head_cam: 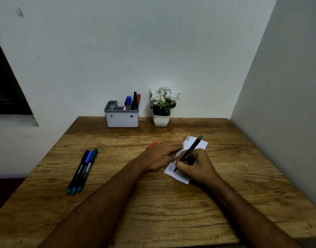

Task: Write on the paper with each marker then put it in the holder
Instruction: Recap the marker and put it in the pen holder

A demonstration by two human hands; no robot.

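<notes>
My right hand point(198, 167) grips a black marker point(189, 153) in a writing hold, fingers wrapped tight round its lower barrel, tip pressed to the paper point(182, 176). The marker leans up and away from me, its far end banded red with a teal cap end. My left hand point(160, 155) lies flat, fingers together and stretched out, pinning the paper's left edge to the surface point(153, 212); it holds nothing.

The paper is a small white slip lying at a slant just right of the surface's centre. Blue handwriting shows near its closer end and by my left fingertips, and a dark word sits at its far corner. I cannot read any of it.

An orange-red cap point(152, 145) pokes out from behind my left hand, lying on the surface.

Well to the left, three markers point(83, 170) lie side by side, touching, running roughly away from me: one black-capped, one blue, one green.

At the far edge, against the wall, stands the holder point(121, 119), white with a grey rim. Three markers stand upright in its right compartment: blue, black and red. Just right of it sits a small white pot of white flowers point(161, 106).
</notes>
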